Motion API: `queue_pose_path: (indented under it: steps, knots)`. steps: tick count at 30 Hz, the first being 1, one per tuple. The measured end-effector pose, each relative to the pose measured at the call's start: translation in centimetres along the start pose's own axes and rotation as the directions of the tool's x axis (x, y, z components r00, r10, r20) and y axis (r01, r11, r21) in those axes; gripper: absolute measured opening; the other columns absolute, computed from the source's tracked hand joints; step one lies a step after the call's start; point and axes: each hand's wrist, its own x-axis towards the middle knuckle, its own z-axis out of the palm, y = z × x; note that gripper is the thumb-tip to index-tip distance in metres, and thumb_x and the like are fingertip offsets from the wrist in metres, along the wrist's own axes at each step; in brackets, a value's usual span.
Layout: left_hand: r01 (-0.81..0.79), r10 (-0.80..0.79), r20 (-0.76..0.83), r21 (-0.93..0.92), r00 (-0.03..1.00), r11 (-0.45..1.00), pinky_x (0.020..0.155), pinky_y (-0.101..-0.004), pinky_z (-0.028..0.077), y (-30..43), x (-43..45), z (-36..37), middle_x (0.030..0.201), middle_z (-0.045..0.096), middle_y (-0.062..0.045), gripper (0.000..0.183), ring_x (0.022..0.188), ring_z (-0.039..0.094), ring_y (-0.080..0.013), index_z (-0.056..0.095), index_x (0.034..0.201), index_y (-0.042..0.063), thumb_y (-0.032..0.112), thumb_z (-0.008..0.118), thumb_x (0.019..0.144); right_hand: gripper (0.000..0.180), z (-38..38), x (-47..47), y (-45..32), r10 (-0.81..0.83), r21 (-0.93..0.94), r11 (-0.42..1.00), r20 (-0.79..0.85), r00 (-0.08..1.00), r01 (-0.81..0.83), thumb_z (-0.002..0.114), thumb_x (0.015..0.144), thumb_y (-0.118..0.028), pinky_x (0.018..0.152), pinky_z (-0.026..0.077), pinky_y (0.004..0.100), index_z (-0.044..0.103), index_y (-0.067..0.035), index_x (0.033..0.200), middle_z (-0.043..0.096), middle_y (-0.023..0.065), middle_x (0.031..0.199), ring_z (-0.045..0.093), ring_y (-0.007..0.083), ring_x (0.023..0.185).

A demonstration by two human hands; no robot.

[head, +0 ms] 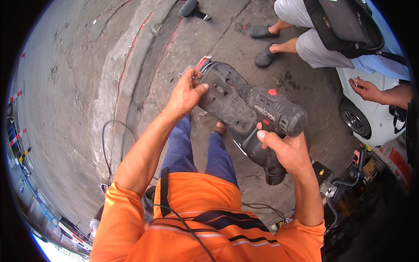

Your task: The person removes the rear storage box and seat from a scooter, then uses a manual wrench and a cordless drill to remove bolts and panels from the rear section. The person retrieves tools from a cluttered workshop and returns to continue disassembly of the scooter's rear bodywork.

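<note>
My left hand [187,95] grips the far left end of a black plastic vehicle part [229,108], thumb on its flat face and fingers around the edge. A red piece [203,62], perhaps a lamp or reflector, sits at that end. My right hand [289,150] is wrapped around the handle of a dark cordless drill [275,108] with red switches. The drill's front end lies over the right side of the plastic part; whether its tip touches is hidden. A dark rounded piece with a stub [275,175] hangs below my right hand; what it belongs to is unclear.
A person in grey clogs [265,54] stands at the upper right, one hand [368,90] held out. Behind them is a white car [370,108]. A black padded piece [189,9] lies on the cracked concrete [81,82]. A cable [104,140] loops at left; handlebars [358,170] stand at right.
</note>
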Motion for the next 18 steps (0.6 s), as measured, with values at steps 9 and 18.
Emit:
queue_pose_path:
  steps: [9, 18]
  knots:
    - [0.043, -0.04, 0.147, -0.016, 0.988, 0.999, 0.085, -0.0321, 0.047, 0.6, 1.3, -0.2, 0.104, 0.064, -0.016, 0.038, 0.095, 0.061, -0.0188, 0.049, 0.123, -0.006, 0.009, 0.059, 0.089, 0.032, -1.5, -1.1, 0.4, 0.048, 0.059, 0.997, -0.035, 0.998, -0.045, 0.064, 0.079, 0.001, 0.064, 0.048, 0.0263, 0.06, 0.002, 0.11, 0.062, 0.0041, 0.095, 0.056, 0.0094, 0.074]
    - [-0.012, 0.008, 0.07, 0.055, 0.998, 0.998, 0.086, -0.0342, 0.047, -1.1, 1.5, 0.2, 0.105, 0.065, -0.018, 0.041, 0.097, 0.062, -0.0226, 0.05, 0.123, -0.007, 0.013, 0.06, 0.089, 0.04, -1.9, -1.8, 1.7, 0.051, 0.066, 0.997, -0.032, 0.998, -0.049, 0.066, 0.077, -0.003, 0.064, 0.05, 0.028, 0.059, 0.001, 0.117, 0.065, 0.0069, 0.097, 0.058, 0.0122, 0.074]
